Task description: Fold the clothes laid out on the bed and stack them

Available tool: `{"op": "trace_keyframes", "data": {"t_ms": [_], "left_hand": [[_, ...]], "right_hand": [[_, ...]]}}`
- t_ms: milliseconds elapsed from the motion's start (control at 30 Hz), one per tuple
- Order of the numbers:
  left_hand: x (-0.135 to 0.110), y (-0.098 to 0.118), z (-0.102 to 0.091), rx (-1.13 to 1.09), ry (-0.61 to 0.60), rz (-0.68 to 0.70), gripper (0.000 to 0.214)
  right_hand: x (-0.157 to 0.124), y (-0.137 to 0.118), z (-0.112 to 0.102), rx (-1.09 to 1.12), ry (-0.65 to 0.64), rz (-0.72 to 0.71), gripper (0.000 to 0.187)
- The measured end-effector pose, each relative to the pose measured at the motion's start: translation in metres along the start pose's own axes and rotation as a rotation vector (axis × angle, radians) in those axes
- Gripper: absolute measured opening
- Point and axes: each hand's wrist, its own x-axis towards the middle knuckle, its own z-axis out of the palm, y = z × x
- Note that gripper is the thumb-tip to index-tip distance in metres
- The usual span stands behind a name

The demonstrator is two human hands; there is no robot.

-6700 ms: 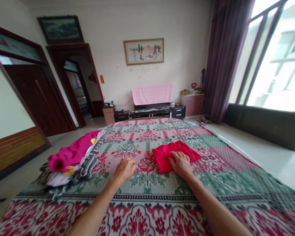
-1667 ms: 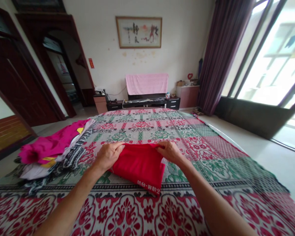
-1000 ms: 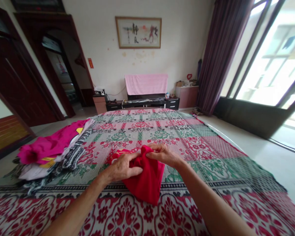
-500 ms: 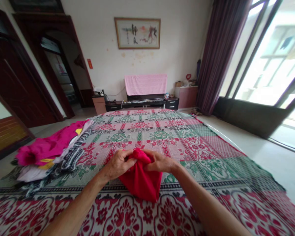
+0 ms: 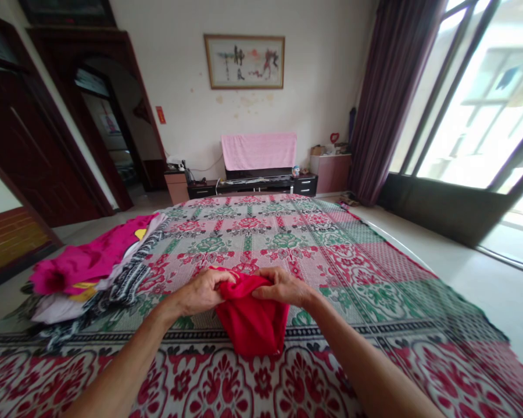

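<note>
A piece of red cloth (image 5: 255,325) lies bunched on the patterned bedspread, right in front of me. My left hand (image 5: 204,290) pinches its upper left edge between thumb and fingers. At the upper right edge, my right hand (image 5: 281,287) grips the fabric, thumb on the near side. Between the two hands the top edge is gathered into a loose roll. Below them the cloth hangs in folds down to the bedspread. Some fingertips are hidden in the fabric, and I cannot tell what kind of garment or cloth it is.
Left of my hands is a pile of clothes (image 5: 96,261), bright pink on top, with white and black-patterned pieces under it. The flowered bedspread (image 5: 353,261) spreads all around. Beyond it stand a low black cabinet (image 5: 261,186) and a pink cloth (image 5: 259,151) draped over a screen.
My left hand has shifted slightly left and down, drawing the gathered top of the red cloth wider. My right hand has barely moved and keeps its grip.
</note>
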Motion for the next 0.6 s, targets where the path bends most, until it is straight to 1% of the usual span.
{"op": "trace_keyframes", "data": {"t_ms": [100,167,200,233,333,367,433,467,500,533,567,600], "left_hand": [[0.0,0.002,0.0,0.13,-0.039,-0.006,0.027],[0.0,0.001,0.001,0.202,-0.042,-0.021,0.023],[0.0,-0.001,0.002,0.226,-0.048,-0.028,0.021],[-0.001,-0.003,0.004,0.241,-0.054,-0.036,0.018],[-0.002,-0.006,0.008,0.227,-0.075,-0.045,0.017],[-0.002,-0.006,0.008,0.201,-0.089,-0.033,0.018],[0.002,-0.003,0.001,0.126,-0.159,-0.016,0.02],[0.006,0.001,-0.007,0.091,-0.203,-0.034,0.021],[0.011,0.007,-0.019,0.067,-0.222,-0.073,0.02],[0.018,0.014,-0.034,0.067,-0.201,-0.145,0.019],[0.026,0.024,-0.053,0.109,-0.08,-0.219,0.015],[0.034,0.036,-0.075,0.159,0.185,-0.253,0.013]], "right_hand": [[0.003,0.006,-0.001,0.004,-0.004,-0.015,0.027],[0.006,0.01,-0.005,0.022,0.076,-0.048,0.027],[0.007,0.012,-0.008,0.028,0.158,-0.075,0.028],[0.008,0.015,-0.013,0.028,0.268,-0.103,0.028],[0.008,0.03,-0.032,-0.004,0.66,-0.159,0.026],[0.007,0.036,-0.038,-0.003,0.765,-0.154,0.026],[0.005,0.047,-0.047,0.065,0.883,-0.109,0.028],[0.004,0.051,-0.05,0.119,0.908,-0.087,0.03],[0.003,0.054,-0.052,0.178,0.919,-0.074,0.032],[0.003,0.056,-0.054,0.234,0.924,-0.078,0.034],[0.003,0.058,-0.055,0.28,0.925,-0.096,0.036],[0.004,0.058,-0.056,0.313,0.926,-0.122,0.037]]}}
